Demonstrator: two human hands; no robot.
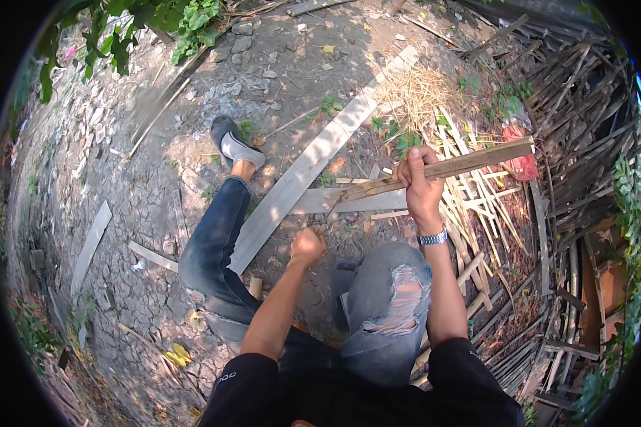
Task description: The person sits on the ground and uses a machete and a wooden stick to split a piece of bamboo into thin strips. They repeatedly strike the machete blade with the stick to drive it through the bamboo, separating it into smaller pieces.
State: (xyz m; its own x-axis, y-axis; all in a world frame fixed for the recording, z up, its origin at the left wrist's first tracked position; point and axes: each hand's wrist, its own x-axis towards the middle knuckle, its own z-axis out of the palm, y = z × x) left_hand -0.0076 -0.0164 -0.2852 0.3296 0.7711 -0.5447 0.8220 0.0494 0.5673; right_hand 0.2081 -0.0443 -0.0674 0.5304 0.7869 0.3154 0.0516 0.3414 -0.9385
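My right hand [421,181], with a metal watch on its wrist, is closed around a long brown length of split wood or bamboo [481,158]. The piece slants across in front of my right knee, its far end up to the right and its narrower end to the left. Below that narrower end, my left hand [308,247] is closed in a fist. A thin dark sliver shows between the fist and the piece; whether the fist grips it I cannot make out. Beneath the held piece lies a grey board [356,202] on the ground.
A longer grey plank [306,167] runs diagonally past my left leg. Many pale split strips [488,203] and a heap of shavings [420,96] lie at the right, near a red plastic bag [521,153]. Stacked sticks [584,107] line the right side. Leaves [196,28] hang at the upper left.
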